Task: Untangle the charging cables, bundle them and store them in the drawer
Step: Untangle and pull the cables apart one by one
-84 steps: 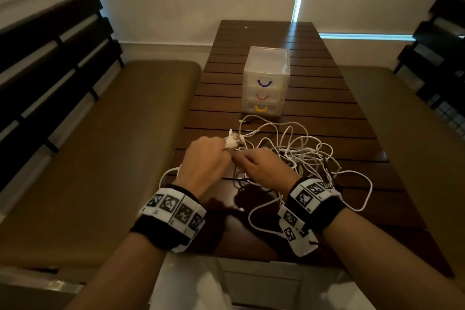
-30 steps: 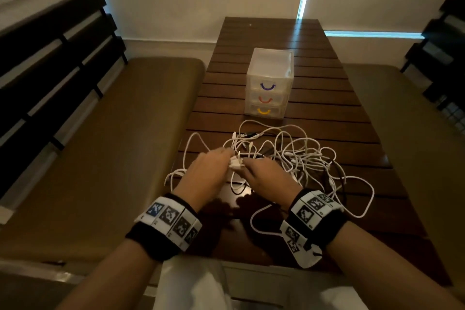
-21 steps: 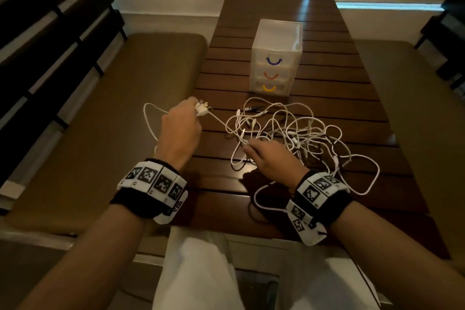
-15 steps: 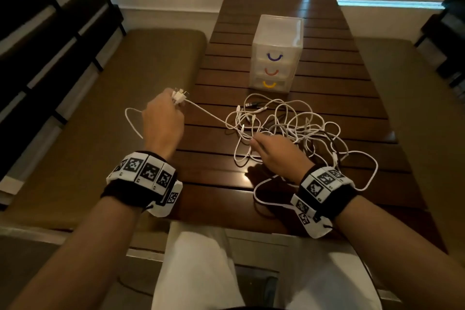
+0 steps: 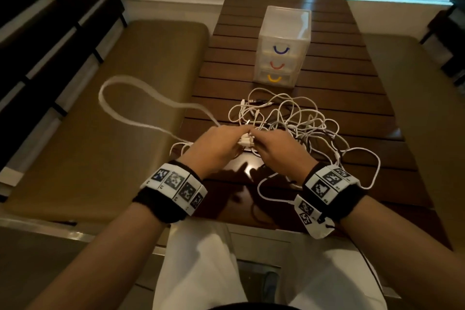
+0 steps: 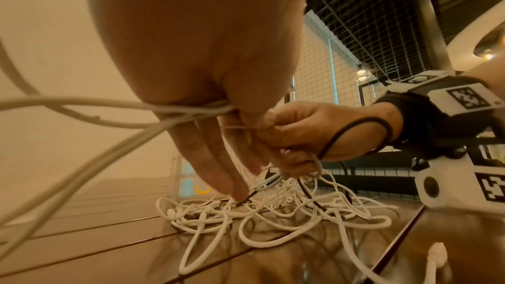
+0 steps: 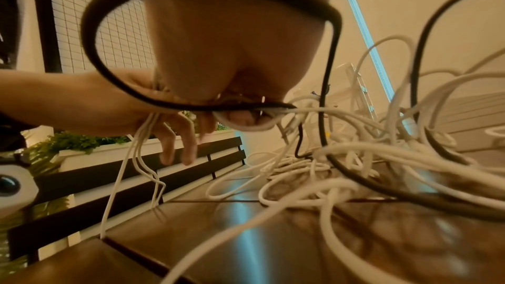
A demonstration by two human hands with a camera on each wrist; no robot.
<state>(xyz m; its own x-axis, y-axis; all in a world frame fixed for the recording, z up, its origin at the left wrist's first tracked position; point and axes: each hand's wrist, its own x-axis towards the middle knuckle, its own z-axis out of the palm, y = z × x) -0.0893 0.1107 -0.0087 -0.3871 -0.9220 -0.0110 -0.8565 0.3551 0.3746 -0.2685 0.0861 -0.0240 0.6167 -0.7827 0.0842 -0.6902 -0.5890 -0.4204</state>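
A tangle of white charging cables (image 5: 292,121) with one black cable (image 7: 327,77) lies on the wooden table (image 5: 327,98), in front of a small clear drawer unit (image 5: 281,45) with blue, red and yellow handles, all shut. My left hand (image 5: 236,139) pinches several gathered strands of one white cable (image 6: 191,109) and its white connectors (image 5: 246,141). My right hand (image 5: 259,139) meets it fingertip to fingertip and pinches the same cable. A long blurred loop of that cable (image 5: 120,98) swings out to the left over the bench. A black loop (image 6: 358,133) hangs across my right palm.
Padded benches (image 5: 125,113) flank the table on both sides, with dark slatted backs (image 5: 37,33). The drawer unit stands mid-table, with bare slats behind it up to the wall. Cable loops (image 5: 367,166) trail toward the near right table edge.
My left hand, which had pulled a cable end out to the left, has come back to meet the right hand. The drawn-out length now loops over the left bench.
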